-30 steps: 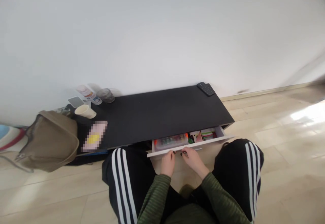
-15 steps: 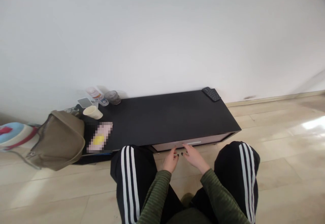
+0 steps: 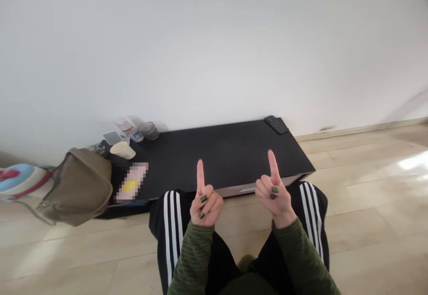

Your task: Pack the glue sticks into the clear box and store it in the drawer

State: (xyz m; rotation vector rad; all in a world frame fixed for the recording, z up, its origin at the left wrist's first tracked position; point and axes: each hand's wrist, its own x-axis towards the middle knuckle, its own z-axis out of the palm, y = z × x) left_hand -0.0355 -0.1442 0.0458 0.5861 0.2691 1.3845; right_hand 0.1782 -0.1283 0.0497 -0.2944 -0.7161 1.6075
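Note:
My left hand (image 3: 206,203) is raised over the front edge of a low black table (image 3: 214,152), palm toward me. Its index finger points straight up, and the other fingers and thumb are curled in with nothing in them. To the right, my right hand (image 3: 274,192) makes the same shape: index finger up, the rest folded, holding nothing. The hands are apart and neither appears to touch anything. Between them, below the tabletop, shows a pale drawer front (image 3: 234,191) with a light handle (image 3: 250,189).
On the table's left stand a paper cup (image 3: 122,150), a grey glass (image 3: 148,130), a spray bottle (image 3: 129,128) and a blurred pink packet (image 3: 132,183). A brown bag (image 3: 78,185) is at the left end. A black keypad-like object (image 3: 277,124) lies at the back right.
Both hands have risen from near the drawer front and moved apart, left and right. The relaxed fingers have curled in, leaving each index finger pointing up.

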